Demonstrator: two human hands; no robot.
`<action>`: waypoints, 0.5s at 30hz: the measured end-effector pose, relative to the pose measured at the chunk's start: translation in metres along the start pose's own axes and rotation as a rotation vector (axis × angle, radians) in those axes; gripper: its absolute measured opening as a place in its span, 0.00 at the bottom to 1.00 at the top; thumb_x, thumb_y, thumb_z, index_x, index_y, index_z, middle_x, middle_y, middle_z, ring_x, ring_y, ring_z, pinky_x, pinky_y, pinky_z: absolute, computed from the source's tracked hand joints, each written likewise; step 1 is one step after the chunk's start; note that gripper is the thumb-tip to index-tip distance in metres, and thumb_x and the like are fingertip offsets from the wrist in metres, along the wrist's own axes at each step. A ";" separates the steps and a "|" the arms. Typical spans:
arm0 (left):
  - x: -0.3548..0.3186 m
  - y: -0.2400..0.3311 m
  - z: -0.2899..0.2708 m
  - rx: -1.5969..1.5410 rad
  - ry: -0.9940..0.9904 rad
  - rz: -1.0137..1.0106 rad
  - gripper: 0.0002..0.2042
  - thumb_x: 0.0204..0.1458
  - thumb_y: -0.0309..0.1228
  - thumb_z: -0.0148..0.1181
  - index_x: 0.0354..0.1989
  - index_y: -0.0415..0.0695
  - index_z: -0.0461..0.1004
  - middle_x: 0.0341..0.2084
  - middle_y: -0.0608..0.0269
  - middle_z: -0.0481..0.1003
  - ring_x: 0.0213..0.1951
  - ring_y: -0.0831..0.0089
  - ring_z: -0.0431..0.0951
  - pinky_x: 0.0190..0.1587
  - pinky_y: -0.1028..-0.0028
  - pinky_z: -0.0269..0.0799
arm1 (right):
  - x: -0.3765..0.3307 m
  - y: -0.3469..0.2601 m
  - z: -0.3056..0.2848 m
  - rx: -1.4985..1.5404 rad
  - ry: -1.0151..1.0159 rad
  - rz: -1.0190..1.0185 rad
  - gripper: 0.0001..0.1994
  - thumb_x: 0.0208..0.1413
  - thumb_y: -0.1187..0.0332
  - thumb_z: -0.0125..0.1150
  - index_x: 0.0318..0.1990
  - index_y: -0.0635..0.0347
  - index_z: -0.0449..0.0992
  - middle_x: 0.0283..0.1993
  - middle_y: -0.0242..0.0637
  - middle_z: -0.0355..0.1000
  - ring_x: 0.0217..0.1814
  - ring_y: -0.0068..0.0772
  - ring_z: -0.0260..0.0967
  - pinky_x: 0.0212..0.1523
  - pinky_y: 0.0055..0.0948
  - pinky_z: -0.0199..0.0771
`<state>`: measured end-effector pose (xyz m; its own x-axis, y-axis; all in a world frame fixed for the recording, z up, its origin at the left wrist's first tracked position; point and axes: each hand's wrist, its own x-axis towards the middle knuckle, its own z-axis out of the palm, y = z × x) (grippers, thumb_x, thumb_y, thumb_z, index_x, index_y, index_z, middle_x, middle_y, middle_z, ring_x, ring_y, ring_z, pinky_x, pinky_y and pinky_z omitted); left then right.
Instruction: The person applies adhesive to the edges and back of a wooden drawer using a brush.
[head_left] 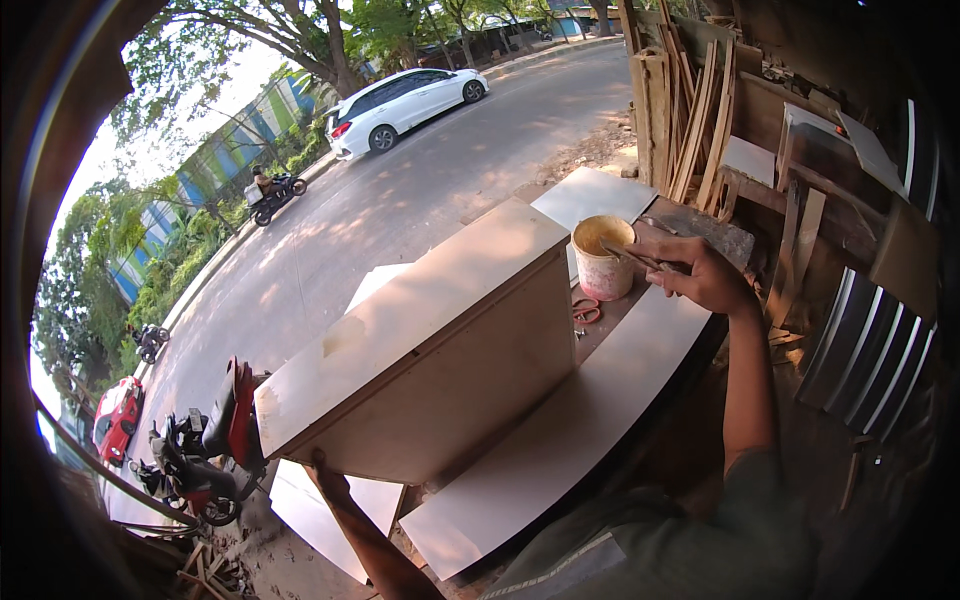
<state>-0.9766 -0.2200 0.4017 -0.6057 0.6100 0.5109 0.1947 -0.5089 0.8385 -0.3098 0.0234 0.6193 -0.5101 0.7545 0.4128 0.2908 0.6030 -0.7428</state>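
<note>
A long wooden box [450, 365] with a pale top face lies across the work surface in front of me. My left hand [328, 482] is at its lower left corner, gripping the edge; shadow partly hides the fingers. To the right of the box stands a white, stained bucket [603, 274] with a yellowish coating inside. My right hand [708, 275] is closed around a thin stick-like tool [640, 260], whose far end reaches into the bucket's mouth. Red-handled scissors [586, 311] lie beside the bucket, close to the box's right end.
A long white panel [560, 430] runs along the near side of the box. Another white sheet [590, 205] lies behind the bucket. Wood strips [700, 125] lean at the right. A parked motorbike [225, 420] stands left; a white car [405, 108] is on the road.
</note>
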 end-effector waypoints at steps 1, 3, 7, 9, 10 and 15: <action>0.001 0.001 0.006 -0.006 -0.013 -0.001 0.40 0.62 0.51 0.58 0.75 0.40 0.49 0.67 0.48 0.61 0.66 0.56 0.64 0.67 0.56 0.60 | 0.010 -0.003 -0.004 -0.091 0.004 -0.063 0.24 0.58 0.78 0.62 0.64 0.55 0.75 0.40 0.34 0.77 0.33 0.21 0.68 0.38 0.26 0.74; 0.001 0.009 0.013 -0.008 -0.030 -0.001 0.42 0.62 0.51 0.59 0.75 0.40 0.48 0.68 0.48 0.60 0.67 0.55 0.63 0.68 0.55 0.59 | 0.036 -0.011 -0.008 -0.262 0.004 -0.197 0.24 0.59 0.78 0.62 0.64 0.54 0.75 0.40 0.35 0.76 0.36 0.23 0.69 0.42 0.27 0.74; 0.002 0.018 0.011 0.026 0.024 0.002 0.46 0.59 0.54 0.62 0.76 0.41 0.45 0.69 0.48 0.58 0.68 0.54 0.61 0.69 0.54 0.58 | 0.106 0.009 0.004 -0.139 -0.049 -0.214 0.26 0.60 0.77 0.62 0.65 0.45 0.75 0.38 0.35 0.75 0.41 0.25 0.69 0.46 0.29 0.72; 0.010 0.005 0.023 0.028 0.005 -0.017 0.48 0.57 0.54 0.63 0.76 0.41 0.44 0.69 0.48 0.57 0.68 0.54 0.61 0.69 0.54 0.58 | 0.131 0.023 0.010 -0.142 -0.110 -0.243 0.27 0.60 0.77 0.62 0.66 0.41 0.74 0.38 0.35 0.75 0.41 0.25 0.70 0.47 0.29 0.72; 0.009 0.006 0.021 0.019 0.005 -0.022 0.47 0.57 0.54 0.63 0.76 0.41 0.44 0.69 0.48 0.57 0.68 0.54 0.61 0.69 0.54 0.58 | 0.139 0.026 0.018 -0.146 -0.128 -0.249 0.27 0.59 0.77 0.62 0.65 0.40 0.75 0.38 0.35 0.75 0.41 0.25 0.70 0.48 0.30 0.73; 0.006 0.013 0.024 -0.010 0.001 0.022 0.47 0.57 0.52 0.65 0.75 0.40 0.46 0.68 0.48 0.59 0.68 0.56 0.62 0.67 0.55 0.60 | 0.146 0.049 0.014 -0.359 -0.202 -0.345 0.27 0.56 0.80 0.62 0.62 0.40 0.78 0.38 0.41 0.75 0.41 0.35 0.74 0.48 0.34 0.74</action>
<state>-0.9595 -0.2080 0.4204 -0.6024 0.5975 0.5293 0.2009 -0.5282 0.8250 -0.3811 0.1599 0.6357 -0.7604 0.4531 0.4653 0.3191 0.8846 -0.3401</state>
